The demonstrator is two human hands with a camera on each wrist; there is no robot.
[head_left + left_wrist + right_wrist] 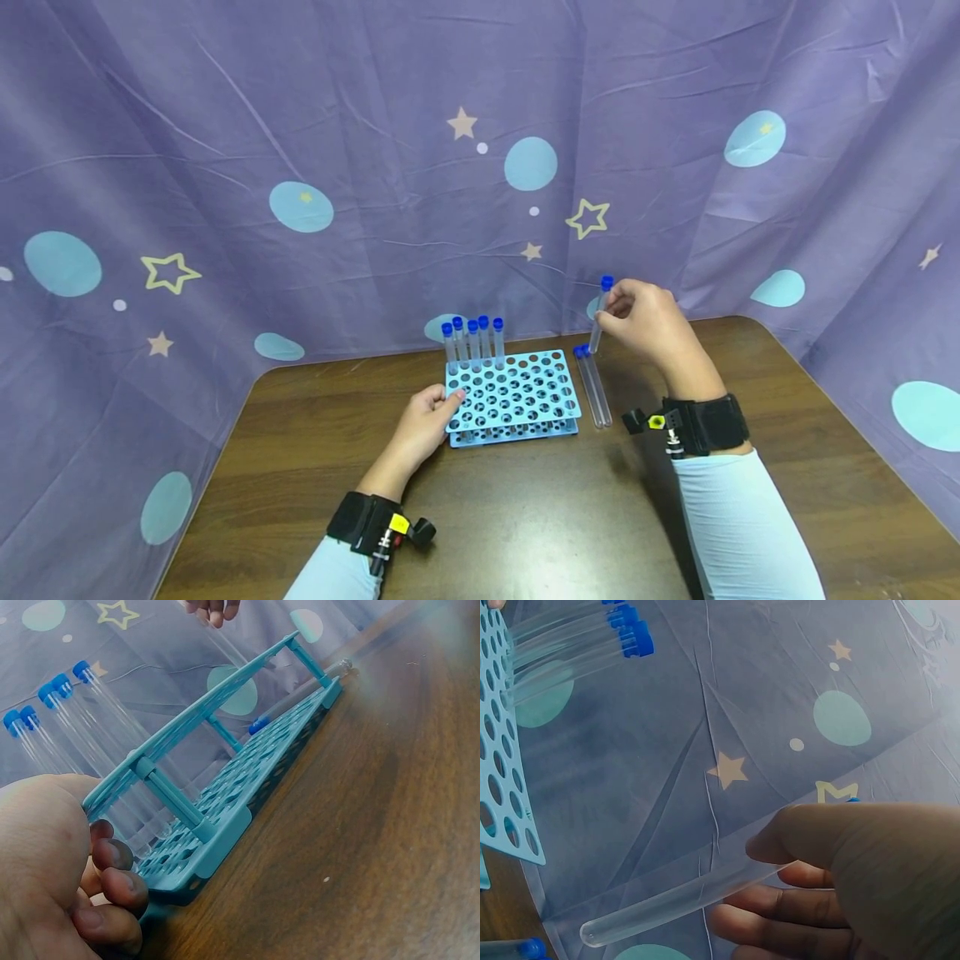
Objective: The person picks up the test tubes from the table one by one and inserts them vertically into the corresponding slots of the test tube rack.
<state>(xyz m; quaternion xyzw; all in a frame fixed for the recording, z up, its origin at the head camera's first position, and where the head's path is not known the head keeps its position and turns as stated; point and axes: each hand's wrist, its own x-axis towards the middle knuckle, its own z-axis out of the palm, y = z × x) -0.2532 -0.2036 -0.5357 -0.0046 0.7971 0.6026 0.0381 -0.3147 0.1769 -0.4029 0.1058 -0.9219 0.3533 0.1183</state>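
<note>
My left hand [429, 421] grips the left end of a light blue test tube rack [517, 390], its thumb on the top plate and the fingers curled below in the left wrist view. Several clear test tubes [112, 720] with blue caps stand in the rack's back left holes. Off the rack's right side, my right hand [647, 318] pinches another capped test tube [682, 898] between thumb and fingers, raised above the table. It tilts slightly, blue cap up and round bottom down. Below it, two capped test tubes [594, 392] lie side by side on the table.
The brown wooden table [510, 525] ends at a purple curtain [375, 167] with stars and dots, hanging close behind the rack. More curtain hangs at both sides. Each wrist wears a black strap [705, 423] with a small camera.
</note>
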